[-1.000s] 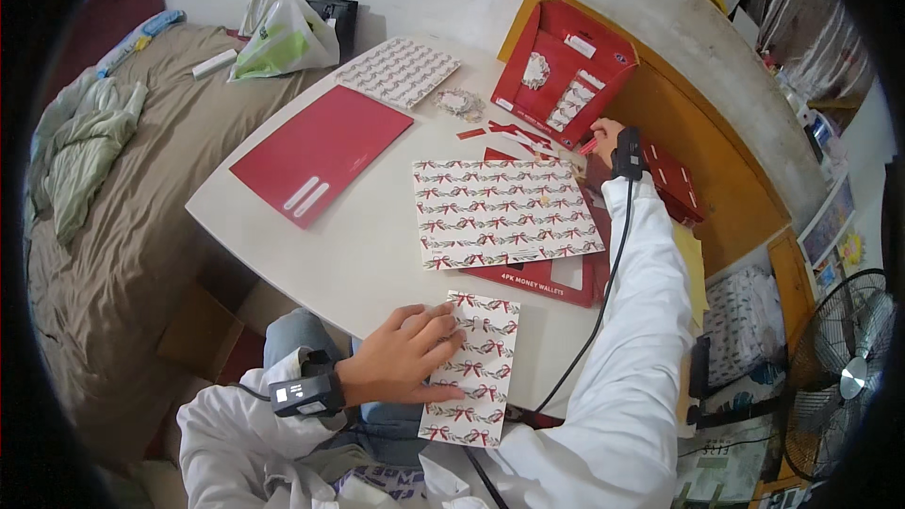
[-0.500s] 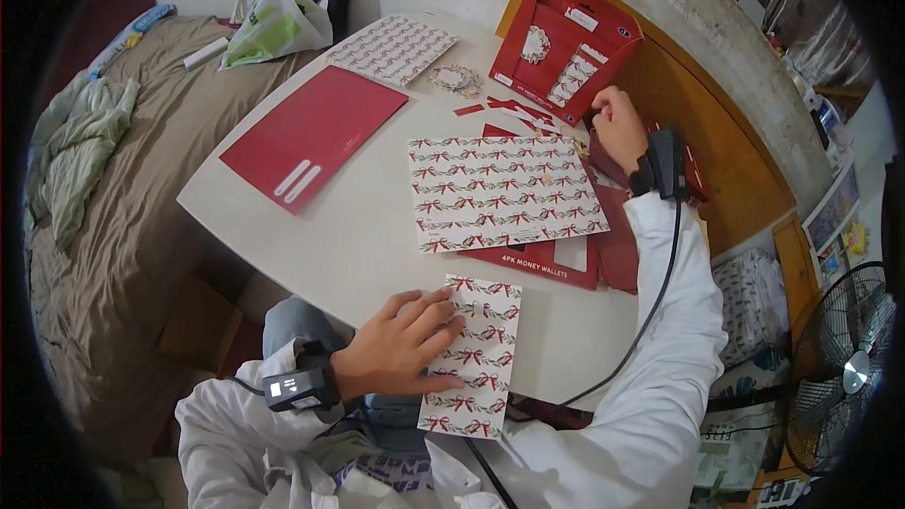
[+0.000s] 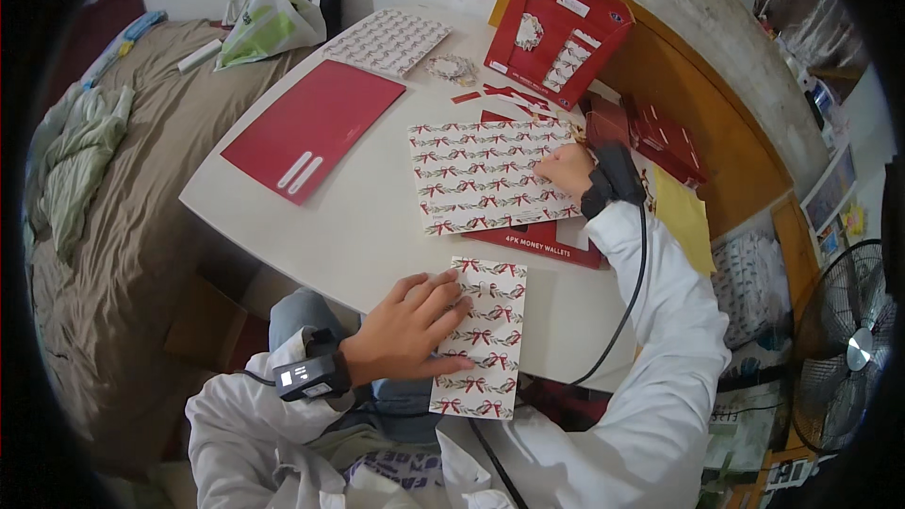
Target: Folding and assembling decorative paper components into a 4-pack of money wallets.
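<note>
My left hand (image 3: 410, 325) lies flat, fingers spread, on a narrow folded card wallet (image 3: 483, 320) at the table's near edge. The wallet is white with rows of green garland and red bows. Farther off, a wide card sheet (image 3: 481, 188) in the same pattern rests on top of a red printed package (image 3: 551, 243). Over the right part of that sheet is my right hand (image 3: 567, 170), its fingers curled and pressed together. Whatever they pinch, if anything, is hidden.
An open red display box (image 3: 556, 71) stands at the back, with red-and-white strips before it. To the left lie a red card (image 3: 320, 123), another patterned sheet (image 3: 391, 41) and wreath-shaped tags (image 3: 452, 68). Beyond my right arm are red packs (image 3: 665, 137) and yellow paper (image 3: 683, 217).
My right hand has come left and nearer, from beside the red display box to over the wide patterned sheet. My left hand still lies on the folded wallet.
</note>
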